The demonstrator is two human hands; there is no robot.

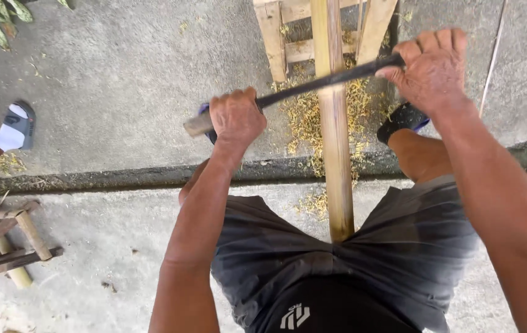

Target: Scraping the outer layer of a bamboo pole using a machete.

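A person's left hand grips the wooden handle and the right hand clamps the far end of a dark drawknife blade, fingers closed tight on both. The blade lies across a bamboo pole running from the lap to a wooden frame, with shavings scattered on the concrete floor.

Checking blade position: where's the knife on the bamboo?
The knife lies across the bamboo pole, upper centre, held between left hand and right hand.
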